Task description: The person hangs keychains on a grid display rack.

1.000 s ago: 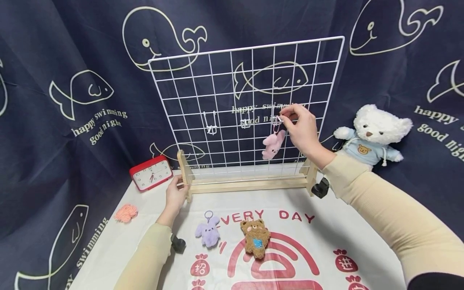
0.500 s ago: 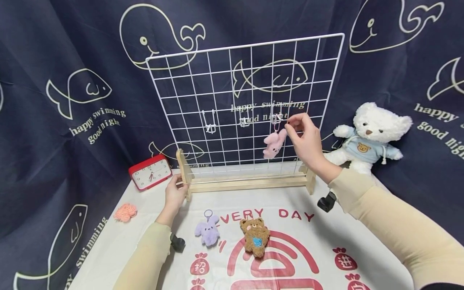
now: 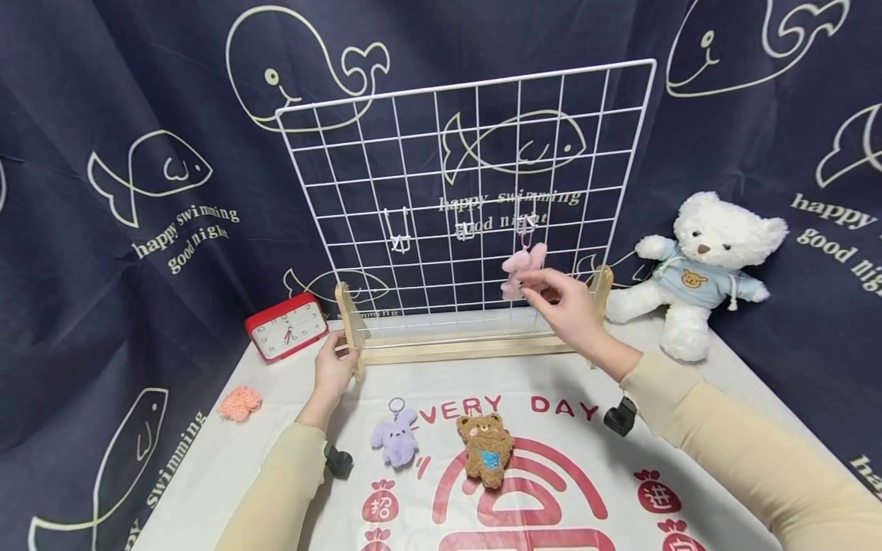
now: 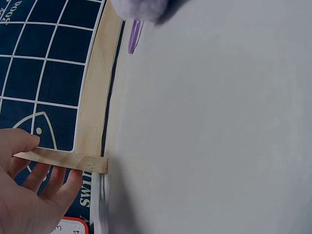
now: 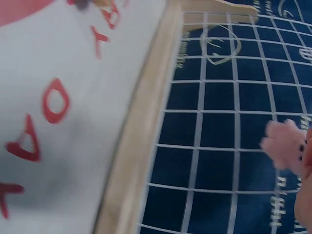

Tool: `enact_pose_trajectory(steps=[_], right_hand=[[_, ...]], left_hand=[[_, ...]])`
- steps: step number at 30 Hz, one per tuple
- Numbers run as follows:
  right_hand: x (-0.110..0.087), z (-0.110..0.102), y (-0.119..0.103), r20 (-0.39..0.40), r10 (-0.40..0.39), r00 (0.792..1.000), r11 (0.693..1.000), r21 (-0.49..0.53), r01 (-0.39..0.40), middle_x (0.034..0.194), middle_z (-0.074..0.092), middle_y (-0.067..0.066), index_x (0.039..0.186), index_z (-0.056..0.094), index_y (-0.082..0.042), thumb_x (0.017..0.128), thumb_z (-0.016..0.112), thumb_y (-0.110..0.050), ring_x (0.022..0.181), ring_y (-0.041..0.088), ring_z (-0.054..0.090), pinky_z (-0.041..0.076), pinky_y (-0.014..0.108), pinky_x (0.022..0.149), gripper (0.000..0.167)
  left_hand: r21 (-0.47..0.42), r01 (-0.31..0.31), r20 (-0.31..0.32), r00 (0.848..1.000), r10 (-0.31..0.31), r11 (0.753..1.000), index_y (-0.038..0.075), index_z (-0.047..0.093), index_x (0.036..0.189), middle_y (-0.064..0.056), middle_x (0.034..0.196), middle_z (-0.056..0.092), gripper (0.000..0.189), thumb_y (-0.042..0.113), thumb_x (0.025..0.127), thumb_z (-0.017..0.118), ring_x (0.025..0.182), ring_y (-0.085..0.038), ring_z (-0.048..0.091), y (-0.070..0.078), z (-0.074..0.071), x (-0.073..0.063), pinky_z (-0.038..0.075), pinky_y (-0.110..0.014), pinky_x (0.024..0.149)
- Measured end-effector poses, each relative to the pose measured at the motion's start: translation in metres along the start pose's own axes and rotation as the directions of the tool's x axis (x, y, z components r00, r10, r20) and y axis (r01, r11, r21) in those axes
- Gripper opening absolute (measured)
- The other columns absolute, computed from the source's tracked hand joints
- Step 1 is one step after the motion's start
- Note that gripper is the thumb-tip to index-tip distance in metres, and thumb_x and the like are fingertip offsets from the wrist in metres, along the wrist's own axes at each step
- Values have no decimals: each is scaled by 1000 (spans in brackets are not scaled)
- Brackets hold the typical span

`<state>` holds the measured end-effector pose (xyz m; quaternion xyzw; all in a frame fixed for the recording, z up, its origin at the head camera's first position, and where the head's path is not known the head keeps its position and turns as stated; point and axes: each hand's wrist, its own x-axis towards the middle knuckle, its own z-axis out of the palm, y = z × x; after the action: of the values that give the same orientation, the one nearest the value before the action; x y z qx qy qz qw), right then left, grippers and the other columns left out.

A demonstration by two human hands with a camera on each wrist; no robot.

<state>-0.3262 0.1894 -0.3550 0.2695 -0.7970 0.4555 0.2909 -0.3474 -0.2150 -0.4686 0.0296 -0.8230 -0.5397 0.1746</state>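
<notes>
My left hand [image 3: 334,370] grips the upright wooden end piece [image 4: 63,158] of a stand that bears a white wire grid rack [image 3: 455,99]. In the left wrist view the thumb lies on one side of that wood and the fingers on the other. A pink plush keychain [image 3: 524,260] hangs by its chain from the rightmost white hook [image 3: 527,223] on the grid. At its lower body, the thumb and fingertips of my right hand [image 3: 568,310] pinch the plush and cover part of it. Only an edge of this hand shows in the right wrist view.
Two more white hooks [image 3: 397,241] sit on the grid. On the table lie a purple plush keychain [image 3: 396,441] and a brown bear plush [image 3: 485,450]. A red clock [image 3: 288,327] and a coral yarn bundle [image 3: 239,403] are at left; a white teddy bear [image 3: 699,268] sits at right.
My right hand has let go at the hook, drawn back right, then come down to the pink plush's body. The plush hangs in about the same place. My left hand has stayed on the stand.
</notes>
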Motion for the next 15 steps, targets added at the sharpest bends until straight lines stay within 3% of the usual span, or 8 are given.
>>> enact_pose_trajectory(steps=[8,15], right_hand=[[-26,28,16,209,54,976,998,26,-61,103,72,7,114,74,-1,93,73,-4,87,14,64,59,29,71,21],[-47,58,26,361,129,924,986,55,-159,95,71,5,112,74,0,91,74,-1,85,16,64,59,30,71,21]], left_hand=[[0,11,14,1000,-11,1000,-3,58,130,-28,125,62,40,-2,91,65,116,-45,61,0,0,0,54,-52,101],[3,19,19,1000,-19,1000,-3,57,130,-28,126,61,39,-2,92,64,116,-45,61,0,-1,1,55,-52,100]])
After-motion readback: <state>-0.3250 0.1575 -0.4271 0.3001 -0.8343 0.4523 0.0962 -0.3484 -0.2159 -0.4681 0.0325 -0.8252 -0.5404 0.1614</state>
